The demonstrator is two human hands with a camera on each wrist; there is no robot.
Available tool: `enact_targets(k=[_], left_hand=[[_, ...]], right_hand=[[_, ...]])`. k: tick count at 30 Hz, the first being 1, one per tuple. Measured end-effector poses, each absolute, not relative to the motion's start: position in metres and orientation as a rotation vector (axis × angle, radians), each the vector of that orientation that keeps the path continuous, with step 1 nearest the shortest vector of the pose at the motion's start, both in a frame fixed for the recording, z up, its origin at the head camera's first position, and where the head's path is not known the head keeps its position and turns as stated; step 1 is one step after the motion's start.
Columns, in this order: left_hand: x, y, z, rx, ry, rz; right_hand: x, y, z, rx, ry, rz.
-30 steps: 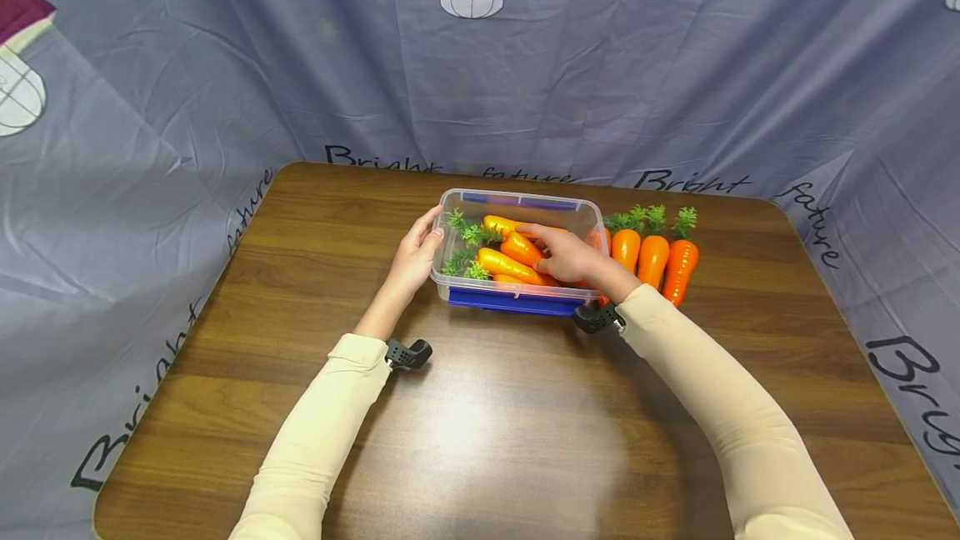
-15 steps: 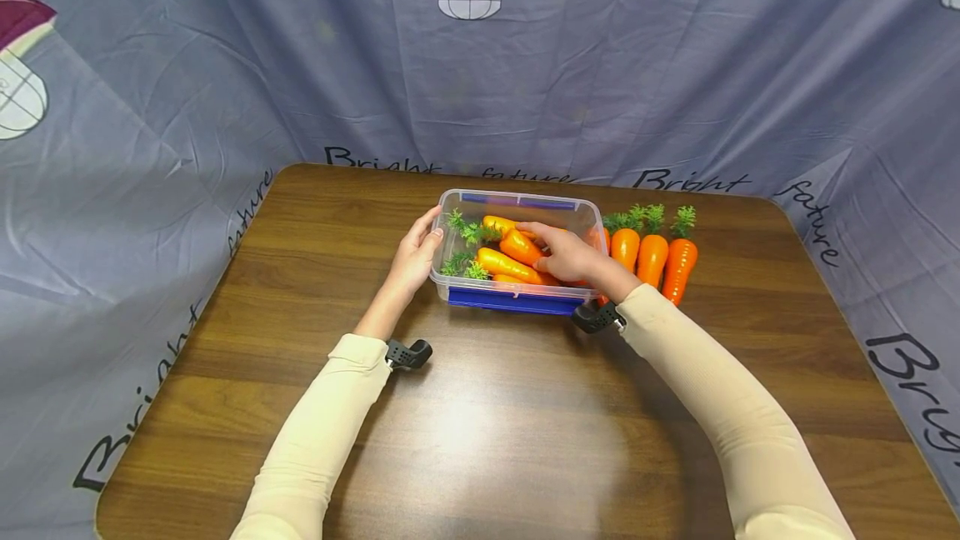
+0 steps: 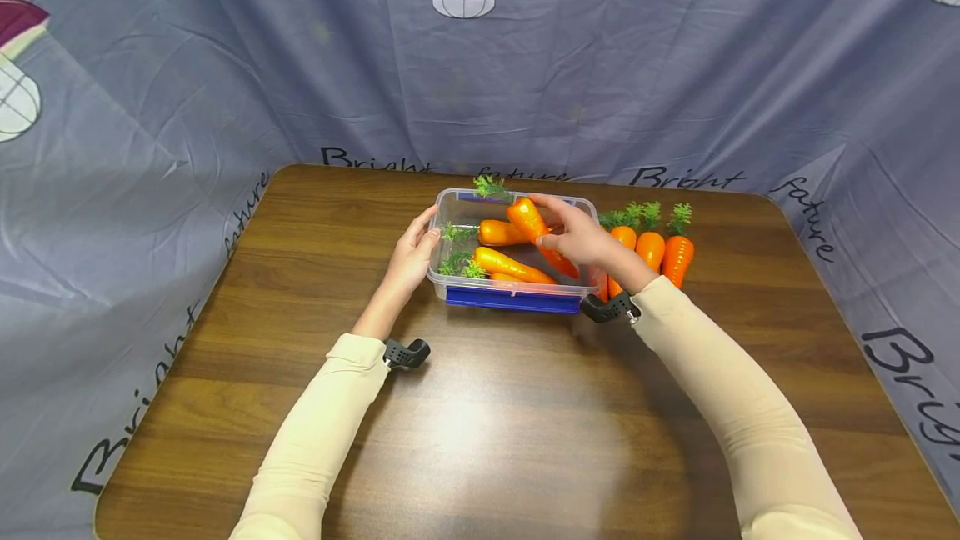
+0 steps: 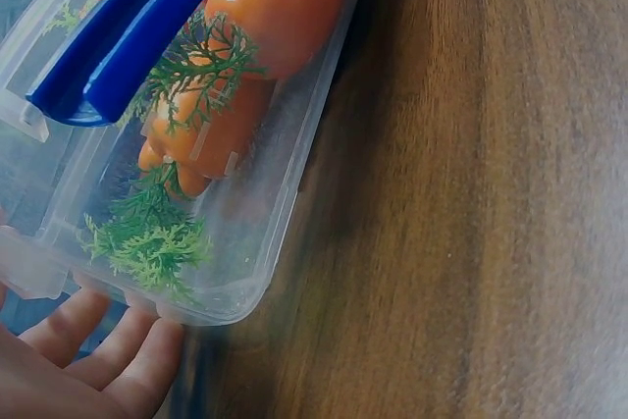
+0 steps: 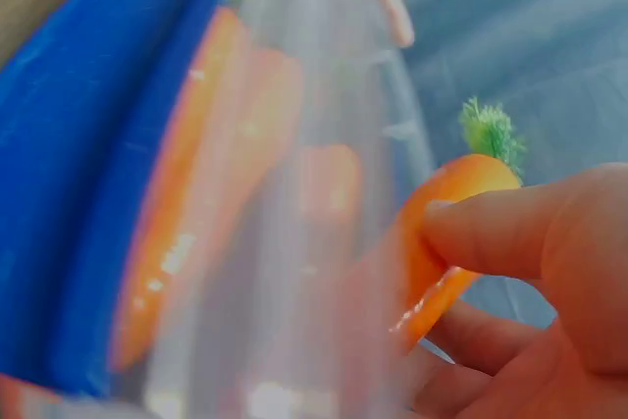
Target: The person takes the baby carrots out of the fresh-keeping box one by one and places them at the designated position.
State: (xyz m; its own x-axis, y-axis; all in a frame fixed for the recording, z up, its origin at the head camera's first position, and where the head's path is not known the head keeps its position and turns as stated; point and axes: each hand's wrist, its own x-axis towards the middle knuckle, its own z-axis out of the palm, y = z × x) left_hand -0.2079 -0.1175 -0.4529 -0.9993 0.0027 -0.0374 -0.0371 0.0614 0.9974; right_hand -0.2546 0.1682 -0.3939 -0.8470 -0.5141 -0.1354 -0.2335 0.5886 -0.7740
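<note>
My right hand point(image 3: 579, 236) pinches a carrot point(image 3: 528, 218) with a green leafy top between thumb and fingers. It is raised and tilted over a clear plastic container point(image 3: 438, 277) with blue clips. In the right wrist view the thumb presses on the held carrot point(image 5: 461, 182), seen past the container's blurred wall. Other carrots point(image 3: 513, 265) lie inside, leaves toward the left end. At that left end my left hand point(image 3: 411, 261) holds the container, thumb at the rim and fingers against the outside. The left wrist view shows those fingers point(image 4: 147, 365) touching the end wall.
Just right of the container, several more carrots point(image 3: 678, 259) lie side by side on the wooden table point(image 3: 480, 440), leaves to the back. A grey-blue printed curtain point(image 3: 600, 90) hangs behind the table and along its sides.
My right hand has lifted a carrot from among the others in the container, its leafy top now above the back rim. The left hand stays at the container's left end.
</note>
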Motion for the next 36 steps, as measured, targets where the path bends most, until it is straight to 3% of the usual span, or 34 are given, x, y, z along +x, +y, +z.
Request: enact_targets(k=[16,36], left_hand=[[-0.207,-0.118,-0.452,-0.042,2.258,2.118],[-0.208,-0.119,-0.453,-0.049,2.265,2.098]], right_hand=[[-0.248,0.224,-0.362,-0.226,2.311,-1.528],[-0.225,0.298,-0.373,-0.016,2.088,-1.819]])
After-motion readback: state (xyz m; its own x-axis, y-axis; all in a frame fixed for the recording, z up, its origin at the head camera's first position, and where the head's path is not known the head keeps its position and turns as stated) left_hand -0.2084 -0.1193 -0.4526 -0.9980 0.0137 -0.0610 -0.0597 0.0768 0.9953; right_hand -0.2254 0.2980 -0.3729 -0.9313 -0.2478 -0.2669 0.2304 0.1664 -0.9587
